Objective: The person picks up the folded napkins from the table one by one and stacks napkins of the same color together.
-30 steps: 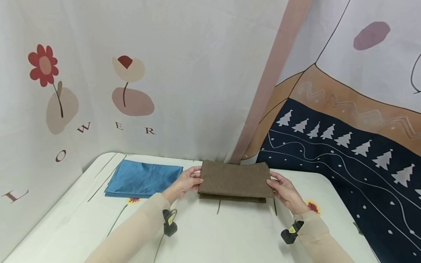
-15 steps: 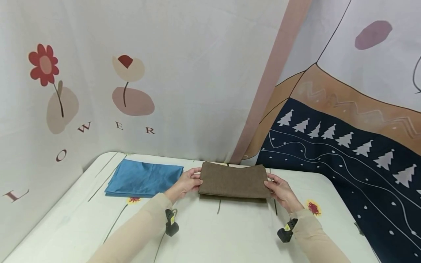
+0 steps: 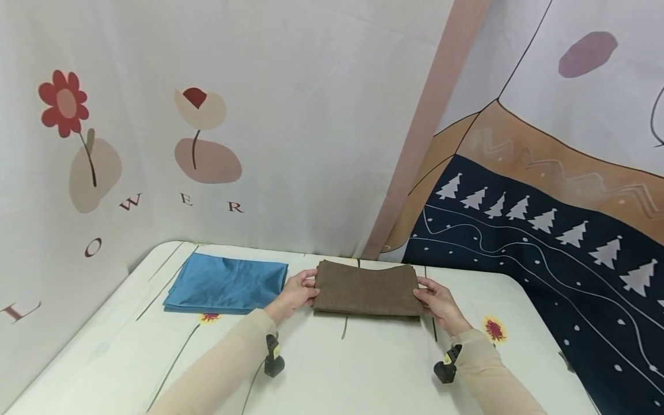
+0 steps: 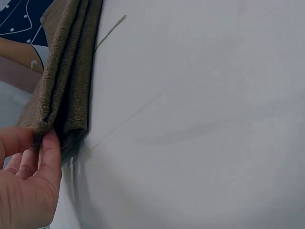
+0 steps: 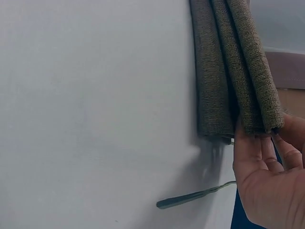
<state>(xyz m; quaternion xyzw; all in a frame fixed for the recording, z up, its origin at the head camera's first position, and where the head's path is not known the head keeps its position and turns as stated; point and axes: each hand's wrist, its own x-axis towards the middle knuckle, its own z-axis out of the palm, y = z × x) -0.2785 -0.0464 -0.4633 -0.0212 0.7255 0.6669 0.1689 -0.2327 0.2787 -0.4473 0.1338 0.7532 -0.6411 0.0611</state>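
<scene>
A folded brown cloth (image 3: 367, 291) lies near the back of the table, its layers stacked in a neat rectangle. My left hand (image 3: 293, 295) pinches its left end between thumb and fingers. At the opposite end, my right hand (image 3: 441, 302) pinches the cloth in the same way. In the left wrist view, the left hand (image 4: 31, 188) holds the upper layers of the brown cloth (image 4: 71, 71), with a gap above the lower fold. The right wrist view shows the right hand (image 5: 276, 186) with fingers under the upper layers and thumb on top.
A folded blue cloth (image 3: 228, 283) lies to the left, close to my left hand. The white table cover (image 3: 353, 374) has printed flowers and stems. A pale curtain (image 3: 290, 132) hangs behind the table, and a dark tree-patterned fabric (image 3: 498, 259) hangs at the right.
The brown cloth's far edge has come down and its upper layers sit lower over the bottom fold. My right hand has moved slightly left; the left hand has hardly moved.
</scene>
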